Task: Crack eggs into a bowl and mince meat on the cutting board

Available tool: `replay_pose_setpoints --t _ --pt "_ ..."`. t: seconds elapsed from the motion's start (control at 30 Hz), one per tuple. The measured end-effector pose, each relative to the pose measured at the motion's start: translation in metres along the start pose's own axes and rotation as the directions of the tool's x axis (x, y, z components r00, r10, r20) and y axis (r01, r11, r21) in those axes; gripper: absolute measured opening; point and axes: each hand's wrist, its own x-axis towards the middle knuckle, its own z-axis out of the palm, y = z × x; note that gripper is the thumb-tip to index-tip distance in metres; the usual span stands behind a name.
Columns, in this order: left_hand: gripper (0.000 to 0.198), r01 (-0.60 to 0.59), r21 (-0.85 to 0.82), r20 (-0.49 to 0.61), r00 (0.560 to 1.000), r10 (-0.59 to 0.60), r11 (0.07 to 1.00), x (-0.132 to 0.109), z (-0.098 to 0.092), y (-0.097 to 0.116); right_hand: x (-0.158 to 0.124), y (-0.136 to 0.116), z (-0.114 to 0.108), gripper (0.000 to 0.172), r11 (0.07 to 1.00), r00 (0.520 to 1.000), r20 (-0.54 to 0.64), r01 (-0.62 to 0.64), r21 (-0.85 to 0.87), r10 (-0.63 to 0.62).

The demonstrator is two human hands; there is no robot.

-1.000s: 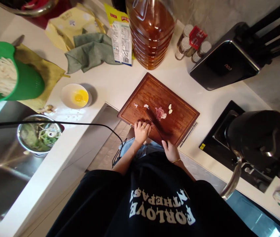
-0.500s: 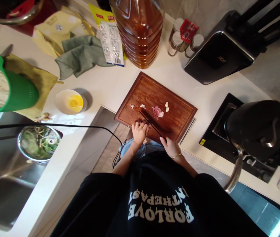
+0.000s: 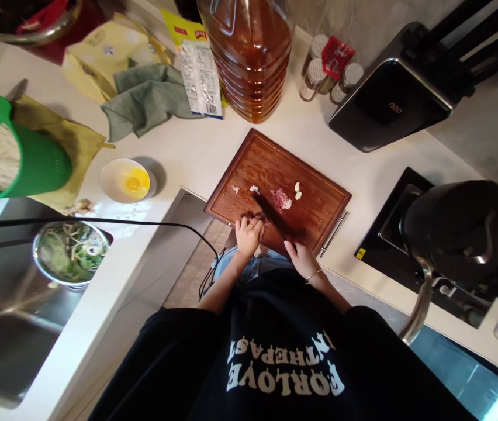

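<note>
A wooden cutting board point(image 3: 240, 169) lies at the counter's front edge. My right hand point(image 3: 302, 261) is closed round the handle of a dark-bladed knife point(image 3: 272, 214), whose blade slants up and left across the board. Left of the blade, my left hand point(image 3: 249, 235) has its fingers curled down on the board, pressing on a small piece that is mostly hidden. Beyond the blade sits a pile of chopped purple-and-white pieces point(image 3: 281, 199), like shallot or red onion. Two peeled garlic cloves point(image 3: 297, 191) lie to its right. White minced bits point(image 3: 254, 189) are near the knife tip.
A bowl with egg yolk point(image 3: 134, 182) stands left, past it a green container point(image 3: 42, 161) of white strips. A strainer of greens point(image 3: 71, 254) sits in the sink point(image 3: 16, 327). Behind are a large bottle point(image 3: 251, 64) and knife block point(image 3: 389, 96); a black pot point(image 3: 455, 228) is right.
The knife blade has tilted slightly, showing a broader face, and its tip has shifted a little to the right. My left hand stays almost in place.
</note>
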Motion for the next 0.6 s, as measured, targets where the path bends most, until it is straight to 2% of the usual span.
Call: replay_pose_setpoints --t 0.13,0.33,0.47,0.6 --pt "0.023 -0.016 0.028 -0.022 1.0 0.017 0.999 0.0 0.0 0.0 0.018 -0.005 0.009 0.047 0.999 1.0 -0.004 0.005 0.041 -0.004" --pt "0.021 0.031 0.013 -0.033 0.999 -0.031 0.999 0.003 -0.001 0.001 0.003 0.02 0.017 0.047 0.991 0.998 -0.061 0.03 0.133 -0.022" --pt "0.022 0.031 0.004 -0.04 0.999 -0.03 1.0 0.003 -0.001 0.001 0.0 0.03 0.015 0.059 0.971 0.999 -0.027 -0.012 0.237 0.019" --pt "0.022 0.025 0.005 -0.048 0.999 -0.025 1.0 0.004 -0.003 0.001 0.006 0.032 0.006 0.064 0.973 0.995 -0.084 -0.026 0.23 0.047"
